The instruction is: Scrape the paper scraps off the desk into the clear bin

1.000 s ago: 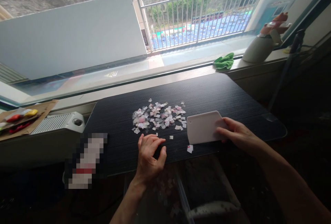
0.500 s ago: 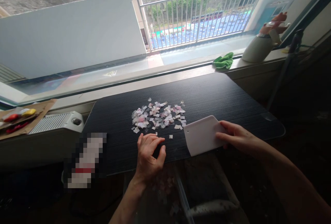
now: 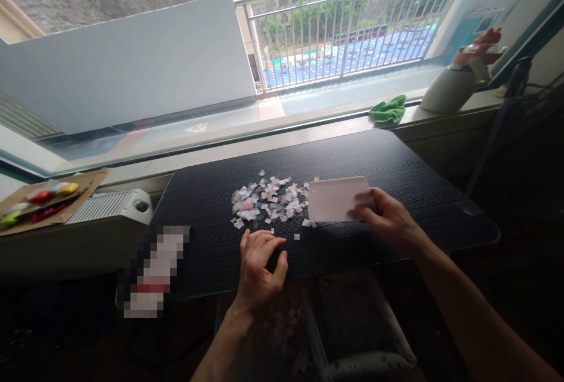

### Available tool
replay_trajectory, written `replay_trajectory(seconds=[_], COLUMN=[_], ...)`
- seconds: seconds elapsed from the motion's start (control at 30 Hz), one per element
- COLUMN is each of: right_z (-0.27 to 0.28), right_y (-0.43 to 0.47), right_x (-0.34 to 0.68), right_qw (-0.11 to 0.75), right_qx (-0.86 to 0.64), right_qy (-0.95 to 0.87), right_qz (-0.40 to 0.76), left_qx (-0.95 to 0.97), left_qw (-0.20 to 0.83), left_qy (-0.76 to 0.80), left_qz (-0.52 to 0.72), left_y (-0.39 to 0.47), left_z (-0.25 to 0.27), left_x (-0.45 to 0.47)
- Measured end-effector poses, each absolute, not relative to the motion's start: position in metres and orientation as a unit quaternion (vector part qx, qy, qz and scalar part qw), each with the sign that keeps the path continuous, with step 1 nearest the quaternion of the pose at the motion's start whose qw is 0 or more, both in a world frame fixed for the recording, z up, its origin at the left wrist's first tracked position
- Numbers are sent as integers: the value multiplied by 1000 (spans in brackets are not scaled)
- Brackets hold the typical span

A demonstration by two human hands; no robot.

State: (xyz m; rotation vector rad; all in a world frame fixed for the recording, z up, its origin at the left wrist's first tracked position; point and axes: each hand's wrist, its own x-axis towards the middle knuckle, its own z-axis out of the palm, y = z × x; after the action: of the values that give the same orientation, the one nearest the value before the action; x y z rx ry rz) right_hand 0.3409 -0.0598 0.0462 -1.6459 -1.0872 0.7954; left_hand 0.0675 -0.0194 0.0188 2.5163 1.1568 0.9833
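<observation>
A pile of small whitish and pinkish paper-like squares (image 3: 268,198) lies spread on the black tabletop (image 3: 343,156). My right hand (image 3: 388,217) grips a flat white scraper (image 3: 337,200) by its right end. The scraper's left edge is over the right side of the pile; whether it touches the table, I cannot tell. Just in front of the pile, by the table's near edge, my left hand (image 3: 263,261) is empty, its fingers loosely bent and the thumb apart. One loose square lies between my left hand and the scraper.
Below the table's near edge is a dim container (image 3: 286,323) with similar pieces in it. A green cloth (image 3: 388,110) and a spray bottle (image 3: 453,85) are on the windowsill at the right. A white slatted box (image 3: 112,208) and cardboard (image 3: 88,179) are at the left.
My right hand has moved the scraper away from me, up beside the pile, and turned it more level. My left hand keeps its pose. The whole view has shifted slightly.
</observation>
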Motion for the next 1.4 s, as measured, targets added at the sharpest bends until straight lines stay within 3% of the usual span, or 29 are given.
replay_trajectory(seconds=[0.1,0.43,0.67,0.9,1.13,1.4], right_z=[51,35,42,49,51,49], right_y=[-64,-42,-61,-73,-76,-96], right_x=[343,321,351,371,371,377], right_qw=[462,493,432,484,441,461], right_qx=[-685,-598,-658,-670,-650,-686], right_qy=[-455,-488,-484,-393,-390,-350], right_qz=[333,402,381,403,480,441], left_qx=[852,851,847,853,856,887], left_qw=[103,107,112,109,98,110], left_qy=[392,391,395,384,382,352], left_qz=[331,334,339,335,335,279], left_y=[-20,-19,-19,-18,-18,-36], left_z=[19,18,18,19,18,32], left_x=[68,68,67,67,67,79])
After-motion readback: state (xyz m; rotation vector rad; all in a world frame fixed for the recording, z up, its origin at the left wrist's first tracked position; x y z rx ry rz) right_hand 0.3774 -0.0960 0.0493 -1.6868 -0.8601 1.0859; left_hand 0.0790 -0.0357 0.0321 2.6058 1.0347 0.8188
